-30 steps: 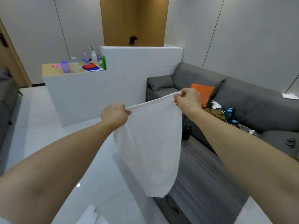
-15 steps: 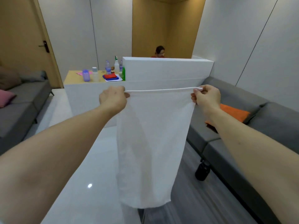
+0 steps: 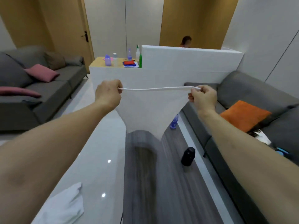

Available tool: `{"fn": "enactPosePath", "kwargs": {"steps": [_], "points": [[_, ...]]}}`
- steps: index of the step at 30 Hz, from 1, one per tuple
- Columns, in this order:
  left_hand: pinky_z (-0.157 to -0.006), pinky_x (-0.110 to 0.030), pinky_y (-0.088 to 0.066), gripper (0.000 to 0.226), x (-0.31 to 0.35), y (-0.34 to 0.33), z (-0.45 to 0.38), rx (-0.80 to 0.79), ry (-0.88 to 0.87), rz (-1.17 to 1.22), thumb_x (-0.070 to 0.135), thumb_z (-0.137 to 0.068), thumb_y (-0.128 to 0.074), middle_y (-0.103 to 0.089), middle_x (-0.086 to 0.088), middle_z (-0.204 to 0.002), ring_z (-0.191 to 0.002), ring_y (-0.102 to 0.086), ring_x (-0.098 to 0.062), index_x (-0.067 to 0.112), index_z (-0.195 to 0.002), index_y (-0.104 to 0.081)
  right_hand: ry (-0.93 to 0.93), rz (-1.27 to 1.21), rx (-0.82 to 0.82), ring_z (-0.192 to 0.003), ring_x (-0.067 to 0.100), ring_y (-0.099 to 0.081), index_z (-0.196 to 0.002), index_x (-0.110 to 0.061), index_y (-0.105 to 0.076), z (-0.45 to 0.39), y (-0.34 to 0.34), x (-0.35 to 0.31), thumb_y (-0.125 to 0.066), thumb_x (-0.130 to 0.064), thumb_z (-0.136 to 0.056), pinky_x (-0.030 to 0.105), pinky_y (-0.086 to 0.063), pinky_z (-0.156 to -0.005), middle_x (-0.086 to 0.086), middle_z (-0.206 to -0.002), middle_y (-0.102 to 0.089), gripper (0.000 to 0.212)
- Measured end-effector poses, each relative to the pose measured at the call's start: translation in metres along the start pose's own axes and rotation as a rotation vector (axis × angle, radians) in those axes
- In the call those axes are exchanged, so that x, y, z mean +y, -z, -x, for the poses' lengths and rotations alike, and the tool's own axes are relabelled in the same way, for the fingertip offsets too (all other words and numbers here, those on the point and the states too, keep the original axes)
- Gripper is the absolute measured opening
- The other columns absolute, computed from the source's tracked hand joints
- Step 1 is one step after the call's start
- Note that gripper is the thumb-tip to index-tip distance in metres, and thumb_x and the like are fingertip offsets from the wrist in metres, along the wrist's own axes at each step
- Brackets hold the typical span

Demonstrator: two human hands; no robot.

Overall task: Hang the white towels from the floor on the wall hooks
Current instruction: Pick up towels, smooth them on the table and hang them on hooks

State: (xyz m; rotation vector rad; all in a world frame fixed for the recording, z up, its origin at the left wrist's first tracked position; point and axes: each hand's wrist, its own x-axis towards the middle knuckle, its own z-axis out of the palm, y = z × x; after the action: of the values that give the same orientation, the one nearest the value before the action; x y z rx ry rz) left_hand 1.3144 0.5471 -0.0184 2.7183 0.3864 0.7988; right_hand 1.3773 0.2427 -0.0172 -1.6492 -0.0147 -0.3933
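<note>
A white towel [image 3: 150, 110] hangs stretched between both hands in front of me, its top edge pulled taut and its lower part swung away, tapering to a point. My left hand [image 3: 108, 93] pinches the top left corner. My right hand [image 3: 203, 97] pinches the top right corner. A second white towel [image 3: 63, 207] lies crumpled on the glossy floor at the lower left, beside my left forearm. No wall hooks are in view.
A white partition counter [image 3: 186, 65] with bottles and folded cloths stands ahead, a person's head behind it. Grey sofas line the left [image 3: 48, 94] and right [image 3: 242, 91], the right with an orange cushion [image 3: 244, 115]. A black bottle [image 3: 188, 156] and a blue bottle [image 3: 174, 122] stand on the floor.
The view has turned left and lifted, bringing the left sofa and door into sight. The towel's lower part has swung away from me. Both hands keep their hold on the corners.
</note>
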Motion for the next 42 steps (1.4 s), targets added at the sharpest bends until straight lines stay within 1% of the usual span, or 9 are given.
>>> {"fn": "enactPosePath", "kwargs": {"steps": [5,10,16,24,29,33,39,41,42], "points": [[-0.068,-0.032,-0.043,0.028,0.02,-0.039,0.132,-0.211,0.077,-0.072,0.003,-0.08,-0.052,-0.068,-0.008,-0.092,-0.083,-0.059,-0.032,0.022,-0.092,-0.068,-0.18,0.122,-0.06,-0.067,0.029,-0.066,-0.063,-0.022,-0.066,0.068,0.08,0.09,-0.064,-0.015,-0.079,0.046,-0.058,-0.067,0.008,-0.067,-0.069,0.018],[-0.064,-0.03,-0.036,0.015,0.034,-0.063,0.253,-0.419,0.141,-0.144,0.018,-0.093,-0.055,-0.064,-0.006,-0.088,-0.076,-0.052,-0.024,0.019,-0.094,-0.07,-0.348,0.122,-0.055,-0.065,0.024,-0.062,-0.067,-0.018,-0.066,0.148,0.146,0.159,-0.066,-0.011,-0.08,0.039,-0.054,-0.061,0.014,-0.071,-0.068,0.014],[-0.064,-0.029,-0.04,0.017,0.033,-0.064,0.389,-0.551,0.162,-0.16,0.022,-0.096,-0.053,-0.062,-0.002,-0.085,-0.076,-0.056,-0.022,0.019,-0.098,-0.069,-0.443,0.152,-0.072,-0.069,0.021,-0.064,-0.071,-0.015,-0.067,0.253,0.213,0.196,-0.065,-0.011,-0.081,0.031,-0.054,-0.061,0.011,-0.076,-0.069,0.01],[-0.074,-0.034,-0.053,0.012,0.016,-0.056,0.526,-0.669,0.22,-0.157,0.032,-0.09,-0.063,-0.068,-0.003,-0.09,-0.084,-0.062,-0.026,0.023,-0.09,-0.07,-0.516,0.3,-0.113,-0.072,0.024,-0.068,-0.076,-0.012,-0.07,0.378,0.281,0.212,-0.065,-0.014,-0.081,0.038,-0.06,-0.07,0.01,-0.075,-0.071,0.007],[-0.068,-0.032,-0.045,0.012,0.01,-0.078,0.547,-0.684,0.231,-0.163,0.027,-0.091,-0.057,-0.065,-0.005,-0.09,-0.086,-0.06,-0.029,0.022,-0.09,-0.067,-0.538,0.342,-0.104,-0.072,0.021,-0.071,-0.079,-0.018,-0.07,0.39,0.286,0.236,-0.064,-0.019,-0.087,0.042,-0.062,-0.075,0.005,-0.073,-0.072,0.01],[-0.065,-0.031,-0.041,0.013,0.003,-0.11,0.534,-0.714,0.235,-0.174,0.025,-0.093,-0.054,-0.065,-0.005,-0.091,-0.086,-0.06,-0.028,0.022,-0.093,-0.067,-0.581,0.377,-0.103,-0.072,0.02,-0.07,-0.075,-0.025,-0.065,0.369,0.272,0.265,-0.064,-0.02,-0.09,0.044,-0.061,-0.078,0.003,-0.073,-0.072,0.015],[-0.066,-0.031,-0.043,0.013,-0.015,-0.188,0.473,-0.787,0.219,-0.202,0.024,-0.091,-0.056,-0.067,-0.006,-0.089,-0.085,-0.061,-0.029,0.02,-0.091,-0.068,-0.714,0.417,-0.109,-0.067,0.019,-0.07,-0.075,-0.018,-0.068,0.303,0.223,0.335,-0.065,-0.021,-0.087,0.044,-0.06,-0.079,0.004,-0.069,-0.072,0.013],[-0.065,-0.031,-0.042,0.013,-0.024,-0.231,0.443,-0.805,0.238,-0.214,0.021,-0.091,-0.055,-0.067,-0.007,-0.091,-0.085,-0.06,-0.03,0.018,-0.092,-0.068,-0.767,0.42,-0.121,-0.063,0.019,-0.067,-0.085,-0.013,-0.07,0.272,0.198,0.372,-0.065,-0.018,-0.087,0.043,-0.06,-0.078,0.008,-0.072,-0.072,0.007],[-0.066,-0.032,-0.043,0.014,-0.026,-0.245,0.431,-0.796,0.258,-0.213,0.018,-0.091,-0.054,-0.068,-0.008,-0.093,-0.087,-0.06,-0.03,0.017,-0.095,-0.068,-0.799,0.404,-0.117,-0.063,0.02,-0.066,-0.096,-0.01,-0.069,0.262,0.188,0.385,-0.065,-0.015,-0.088,0.042,-0.06,-0.076,0.01,-0.076,-0.072,0.011]]}}
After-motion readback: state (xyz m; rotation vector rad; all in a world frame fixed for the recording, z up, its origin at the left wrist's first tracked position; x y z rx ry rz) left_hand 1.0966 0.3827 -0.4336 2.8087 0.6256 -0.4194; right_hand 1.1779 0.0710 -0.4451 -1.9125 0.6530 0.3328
